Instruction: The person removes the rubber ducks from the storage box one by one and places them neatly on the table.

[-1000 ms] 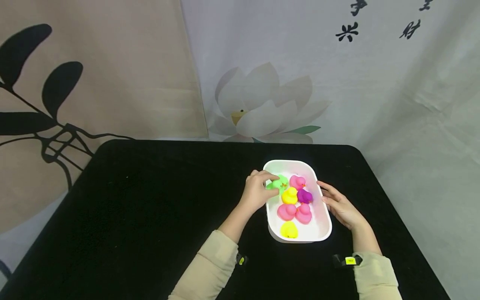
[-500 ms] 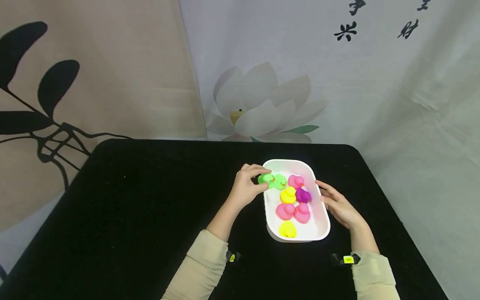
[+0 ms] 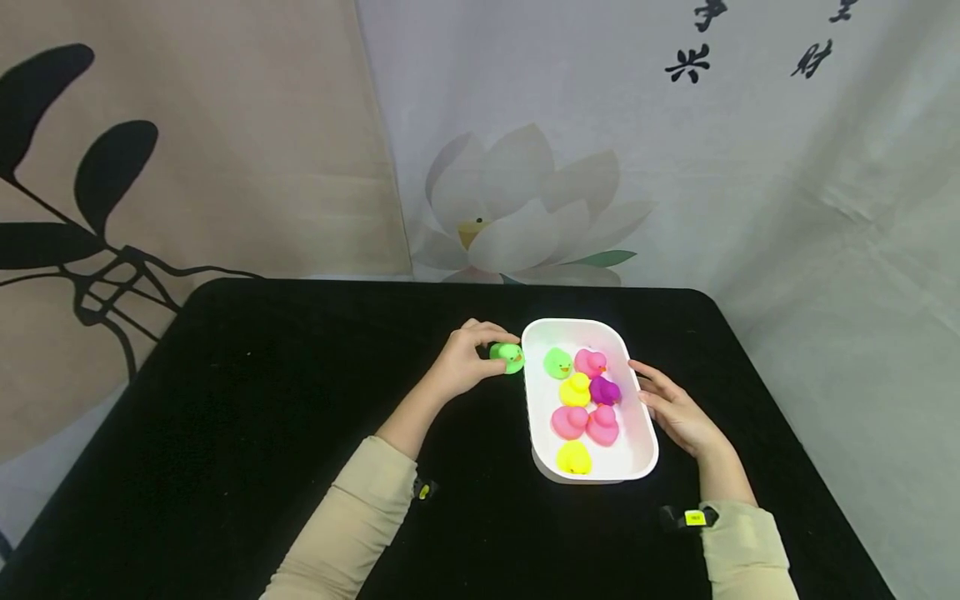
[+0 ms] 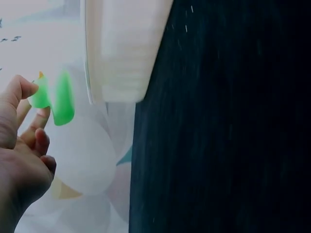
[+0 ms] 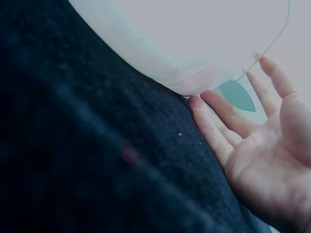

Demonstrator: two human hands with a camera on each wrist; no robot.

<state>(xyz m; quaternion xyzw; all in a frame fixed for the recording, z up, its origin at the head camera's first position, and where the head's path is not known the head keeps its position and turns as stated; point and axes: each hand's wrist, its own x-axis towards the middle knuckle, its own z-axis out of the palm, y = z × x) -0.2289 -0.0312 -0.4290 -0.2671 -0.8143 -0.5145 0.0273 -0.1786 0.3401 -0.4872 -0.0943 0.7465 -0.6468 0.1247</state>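
Observation:
Just outside the left rim of a white plastic tray [image 3: 636, 446], my left hand [image 3: 461, 360] pinches a green rubber duck [image 3: 510, 357] between thumb and fingers. The left wrist view shows this green duck [image 4: 63, 99] raised at the fingertips, beside the tray's wall [image 4: 121, 63]. On the tray's other side, my right hand [image 3: 681, 418] touches the right wall with extended fingers. Seen from the right wrist, fingertips of the hand [image 5: 265, 155] meet the tray's rim and lower side. Another green duck [image 3: 558, 363] lies inside the tray, near its upper left.
Also in the tray are a purple duck [image 3: 604, 391], yellow ducks [image 3: 574, 457] and several pink ducks [image 3: 569, 422]. A black-covered table [image 3: 300, 433] extends widely to the left. Behind its far edge hangs a printed cloth backdrop [image 3: 300, 150].
My left hand has lifted one green duck out of the tray and carried it left past the rim. The right hand and the tray have barely moved.

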